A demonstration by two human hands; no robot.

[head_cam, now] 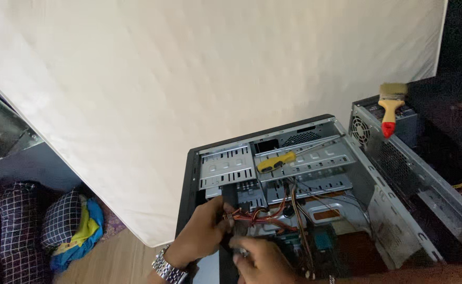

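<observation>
White mattress (189, 79) behind computer case (399, 210)

An open computer case (389, 221) stands at the lower right, with a mattress (189, 94) leaning behind and to its left. A screwdriver (281, 160) lies on the drive bay (315, 158) inside the case. Below the bay, the left hand (202, 234) and right hand (260, 260) meet at a bundle of cables (257, 215). A paintbrush (390, 108) rests on a power supply (383, 123) at the case's far right edge. Folded clothes (73, 229) lie on the floor at the left.
</observation>
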